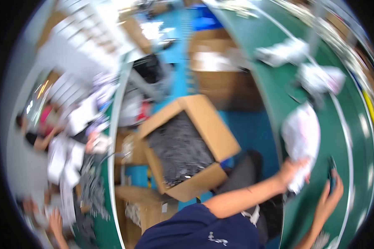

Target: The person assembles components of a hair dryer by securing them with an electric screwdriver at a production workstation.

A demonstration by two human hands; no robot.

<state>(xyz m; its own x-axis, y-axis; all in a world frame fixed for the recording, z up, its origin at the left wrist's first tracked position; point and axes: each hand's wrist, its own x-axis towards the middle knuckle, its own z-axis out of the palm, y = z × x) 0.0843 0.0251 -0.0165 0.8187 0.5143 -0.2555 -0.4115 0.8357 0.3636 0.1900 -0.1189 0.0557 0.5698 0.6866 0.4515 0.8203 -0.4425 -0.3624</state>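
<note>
On the green bench surface to my right, my left hand (294, 172) is closed around the lower end of a stuffed white plastic bag (302, 130). The bag looks cloudy, with faint pinkish marks, and its contents cannot be made out. Just right of it, my right hand (331, 194) grips a slim dark tool (332, 176) that points up and away from me. Blur hides what kind of tool it is. Beyond the held bag lie two more white plastic bags, one nearer (320, 77) and one farther (283, 52).
An open cardboard box (212, 133) full of dark, shiny packages stands left of my legs. Another cardboard box (226, 85) with white material is farther ahead. The green bench (257, 35) runs along my right. At far left, people work at a cluttered table (119, 103).
</note>
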